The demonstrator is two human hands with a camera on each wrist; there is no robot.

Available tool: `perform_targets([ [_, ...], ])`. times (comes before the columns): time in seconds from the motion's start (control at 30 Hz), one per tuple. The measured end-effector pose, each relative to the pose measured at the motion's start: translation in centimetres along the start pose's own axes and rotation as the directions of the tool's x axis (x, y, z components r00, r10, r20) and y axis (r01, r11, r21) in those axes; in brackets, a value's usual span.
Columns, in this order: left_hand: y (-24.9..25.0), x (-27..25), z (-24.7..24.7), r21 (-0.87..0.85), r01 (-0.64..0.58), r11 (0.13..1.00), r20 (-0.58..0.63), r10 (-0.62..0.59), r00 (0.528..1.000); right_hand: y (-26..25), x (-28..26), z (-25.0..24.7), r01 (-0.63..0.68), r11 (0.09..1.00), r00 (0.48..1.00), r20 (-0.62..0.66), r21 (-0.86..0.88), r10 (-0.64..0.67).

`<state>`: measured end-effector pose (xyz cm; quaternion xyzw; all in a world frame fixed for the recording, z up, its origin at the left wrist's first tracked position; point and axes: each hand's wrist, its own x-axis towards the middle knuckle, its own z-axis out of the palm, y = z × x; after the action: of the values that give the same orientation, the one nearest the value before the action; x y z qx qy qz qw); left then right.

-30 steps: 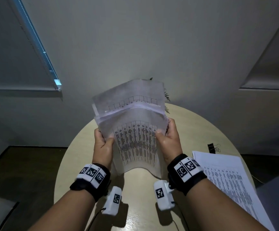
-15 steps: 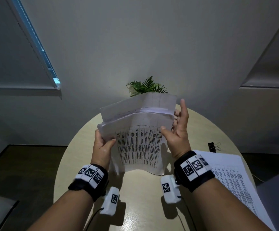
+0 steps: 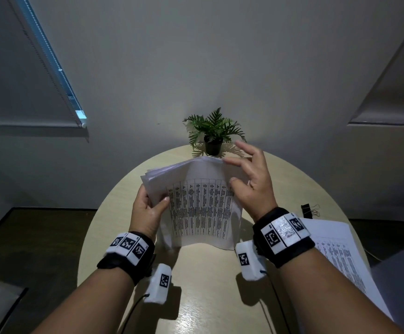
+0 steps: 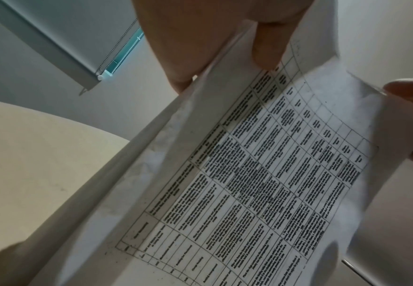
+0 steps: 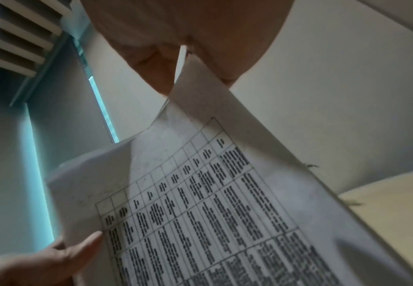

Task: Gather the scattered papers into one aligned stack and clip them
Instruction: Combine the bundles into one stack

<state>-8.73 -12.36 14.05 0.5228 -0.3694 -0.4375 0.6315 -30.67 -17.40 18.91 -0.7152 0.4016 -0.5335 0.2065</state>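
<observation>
On the round counter point(image 3: 196, 297) in front of me stands my stack point(image 3: 201, 208), nearly upright, its lower edge on the wood and its printed table facing me. Its sheets fan apart a little at the upper left corner, so the edges are not flush. To my right a second pile of papers point(image 3: 336, 251) lies flat, hanging past the counter's rim. A small potted plant point(image 3: 214, 135) sits at the far edge, beyond the stack. My left hand point(image 3: 148, 210) pinches the stack's left edge, thumb curled over the front and fingers behind. My right hand point(image 3: 254, 182) is spread and relaxed at the upper right corner: the fingertips touch the top edge and the thumb lies against the right side, without any real clamp. A black binder clip point(image 3: 307, 210) rests on the counter just beyond the flat papers, well apart from both hands.
</observation>
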Motion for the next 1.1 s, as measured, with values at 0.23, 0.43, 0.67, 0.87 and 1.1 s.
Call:
perform_targets([
  [0.23, -0.2, 0.0, 0.3, 0.017, 0.004, 1.0, -0.01, -0.004, 1.0, 0.9, -2.2, 1.3, -0.631, 0.622, 0.748, 0.15, 0.464, 0.647],
  [0.43, -0.2, 0.1, 1.0, 0.026, -0.031, 0.999, -0.038, 0.032, 0.999, 0.8, -2.9, 2.7, -0.528, 0.69, 0.822, 0.093, 0.495, 0.562],
  [0.67, 0.0, 0.2, 0.7, 0.039, -0.106, 0.994, -0.007, 0.106, 0.994, 1.2, -1.2, 2.0, -0.034, 0.997, 0.997, -0.065, 0.073, 0.038],
  [0.87, 0.6, 1.1, 1.5, 0.022, -0.156, 0.987, -0.034, 0.157, 0.987, 1.6, -0.7, 1.8, -0.026, 0.997, 0.999, -0.022, 0.075, 0.028],
  [1.1, 1.2, 2.1, 1.5, -0.003, -0.145, 0.989, -0.089, 0.144, 0.986, 2.8, -2.4, 1.5, -0.614, 0.707, 0.783, 0.154, 0.352, 0.603],
])
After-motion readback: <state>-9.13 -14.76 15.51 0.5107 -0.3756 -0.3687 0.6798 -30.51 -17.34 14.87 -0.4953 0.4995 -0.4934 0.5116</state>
